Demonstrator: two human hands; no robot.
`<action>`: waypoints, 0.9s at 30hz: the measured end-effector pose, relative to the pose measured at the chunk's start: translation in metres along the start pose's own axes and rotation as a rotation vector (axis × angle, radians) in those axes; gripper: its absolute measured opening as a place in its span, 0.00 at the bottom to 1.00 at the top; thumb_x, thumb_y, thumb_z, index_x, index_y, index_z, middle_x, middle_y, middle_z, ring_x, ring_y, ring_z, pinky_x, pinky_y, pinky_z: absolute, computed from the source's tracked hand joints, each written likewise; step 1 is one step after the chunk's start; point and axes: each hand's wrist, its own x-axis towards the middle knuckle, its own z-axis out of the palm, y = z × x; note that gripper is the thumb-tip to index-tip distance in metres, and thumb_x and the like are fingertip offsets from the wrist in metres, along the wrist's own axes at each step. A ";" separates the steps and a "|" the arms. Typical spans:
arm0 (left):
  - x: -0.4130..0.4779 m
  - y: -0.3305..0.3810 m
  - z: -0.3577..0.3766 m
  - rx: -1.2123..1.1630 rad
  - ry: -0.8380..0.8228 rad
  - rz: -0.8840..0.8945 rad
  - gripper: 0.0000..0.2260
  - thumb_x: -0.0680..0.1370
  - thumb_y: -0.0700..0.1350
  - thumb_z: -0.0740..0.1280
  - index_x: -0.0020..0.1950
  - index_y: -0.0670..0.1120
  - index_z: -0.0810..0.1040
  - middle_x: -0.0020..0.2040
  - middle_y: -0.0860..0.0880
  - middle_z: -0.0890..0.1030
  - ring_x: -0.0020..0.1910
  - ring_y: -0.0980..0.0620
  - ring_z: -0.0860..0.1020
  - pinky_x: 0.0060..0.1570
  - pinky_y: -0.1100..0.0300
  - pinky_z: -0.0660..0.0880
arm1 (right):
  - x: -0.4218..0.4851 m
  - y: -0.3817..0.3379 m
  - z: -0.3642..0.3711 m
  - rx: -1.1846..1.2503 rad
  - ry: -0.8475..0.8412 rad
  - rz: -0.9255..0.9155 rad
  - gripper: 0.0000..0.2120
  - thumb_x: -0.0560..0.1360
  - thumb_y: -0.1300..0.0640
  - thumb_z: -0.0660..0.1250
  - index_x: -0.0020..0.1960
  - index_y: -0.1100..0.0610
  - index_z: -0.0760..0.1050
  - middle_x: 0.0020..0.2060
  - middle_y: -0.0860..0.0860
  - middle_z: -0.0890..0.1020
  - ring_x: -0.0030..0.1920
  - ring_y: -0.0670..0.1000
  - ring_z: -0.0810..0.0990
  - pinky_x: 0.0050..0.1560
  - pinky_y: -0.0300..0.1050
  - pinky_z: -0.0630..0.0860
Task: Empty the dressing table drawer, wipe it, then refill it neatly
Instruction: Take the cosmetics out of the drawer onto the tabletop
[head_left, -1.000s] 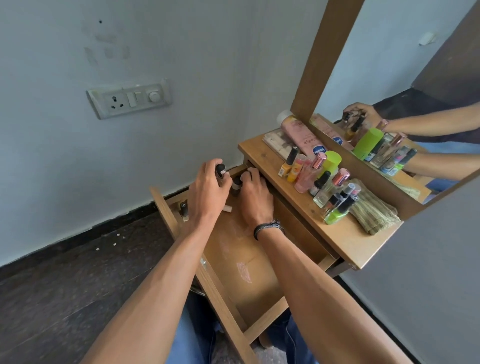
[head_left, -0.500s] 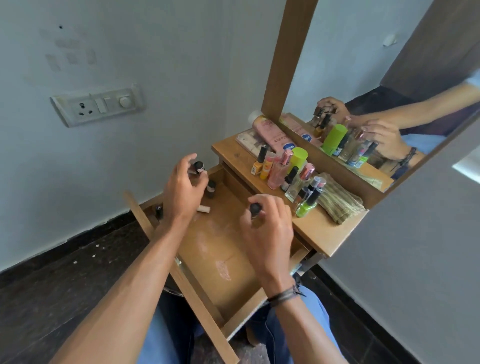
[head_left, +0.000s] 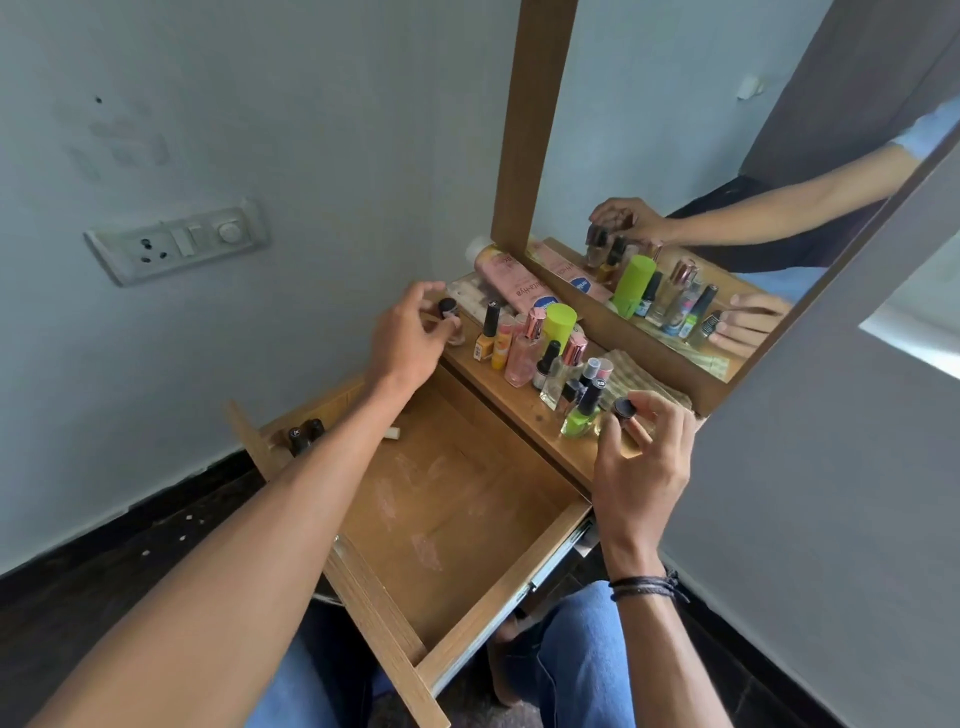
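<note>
Pinching a pale bottle (head_left: 451, 319) in the curled fingers of the left hand (head_left: 408, 338), just beside the yellow bottle (head_left: 485, 340). Gripping a dark-capped bottle (head_left: 623, 409) in the right hand (head_left: 644, 462) fingertips, touching the green bottle (head_left: 581, 418). Below both hands' fingers, the open drawer (head_left: 467, 509), with two dark bottles (head_left: 306, 434) standing in its far corner.

Drawer (head_left: 467, 519) out before tabletop (head_left: 519, 408), bottle row (head_left: 545, 358) on it, mirror (head_left: 675, 156) behind, two bottles (head_left: 305, 435) in drawer's far-left corner
</note>
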 end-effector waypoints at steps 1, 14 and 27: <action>0.003 0.001 0.001 0.006 -0.027 -0.003 0.20 0.76 0.48 0.74 0.67 0.49 0.76 0.57 0.51 0.82 0.43 0.56 0.82 0.43 0.62 0.79 | 0.000 0.001 0.001 0.009 -0.014 -0.006 0.16 0.73 0.71 0.72 0.57 0.59 0.76 0.52 0.54 0.77 0.53 0.39 0.76 0.59 0.37 0.77; 0.008 0.006 0.017 -0.156 -0.191 -0.027 0.16 0.76 0.38 0.73 0.61 0.50 0.79 0.51 0.55 0.82 0.49 0.59 0.81 0.47 0.69 0.76 | 0.002 0.007 0.001 -0.029 -0.196 0.177 0.29 0.73 0.71 0.71 0.68 0.49 0.70 0.59 0.48 0.75 0.55 0.48 0.81 0.58 0.51 0.82; -0.050 -0.057 -0.054 0.286 -0.124 -0.156 0.14 0.78 0.33 0.66 0.57 0.51 0.79 0.52 0.55 0.80 0.47 0.56 0.80 0.44 0.65 0.75 | -0.014 0.004 0.004 -0.073 -0.002 -0.080 0.21 0.71 0.69 0.71 0.62 0.56 0.74 0.56 0.51 0.73 0.55 0.50 0.75 0.62 0.43 0.73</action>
